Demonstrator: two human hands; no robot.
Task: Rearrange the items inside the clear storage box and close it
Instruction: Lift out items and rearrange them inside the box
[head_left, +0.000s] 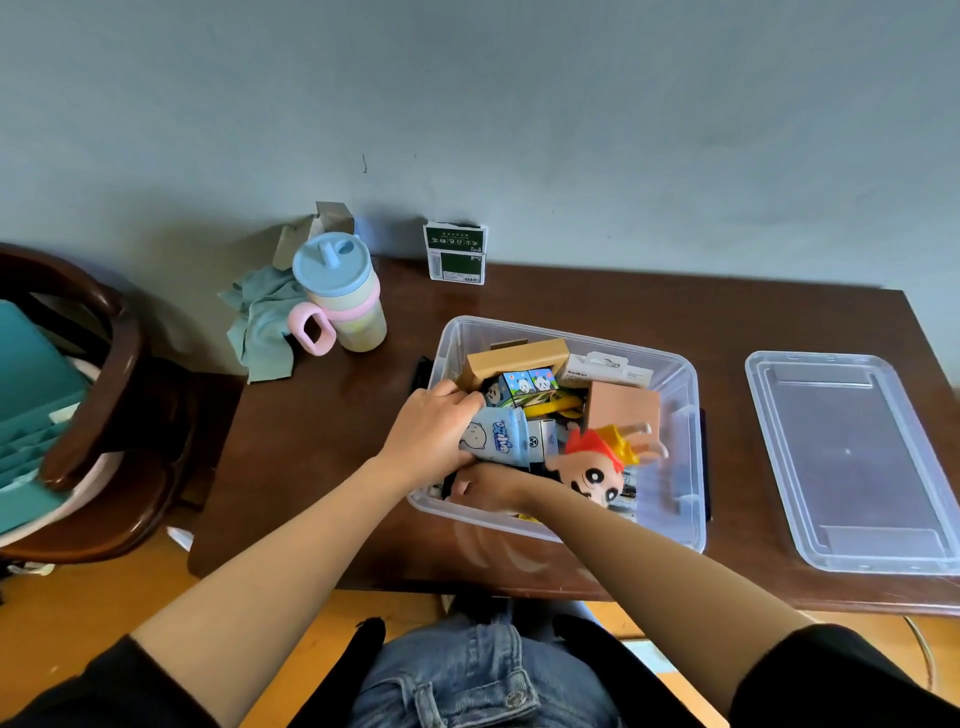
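Observation:
The clear storage box (688, 447) stands open on the brown table, packed with several items. My left hand (431, 431) grips a light-blue tissue pack (496, 435) at the box's left side. My right hand (491, 488) reaches into the near left corner, fingers curled down among dark items; what it holds is hidden. A cartoon doll (592, 470) with red hair and a yellow crown lies beside my right wrist. A tan box (514, 359), panda cartons (530, 385), a white Belkin pack (605, 370) and a pink box (626, 408) fill the far side. The clear lid (852, 462) lies flat to the right.
A pastel cup (343, 296) with a pink handle stands at the table's far left beside a teal cloth (262, 322). A green-and-white box (456, 253) leans against the wall. A dark wooden chair (104, 395) with teal folders stands left of the table.

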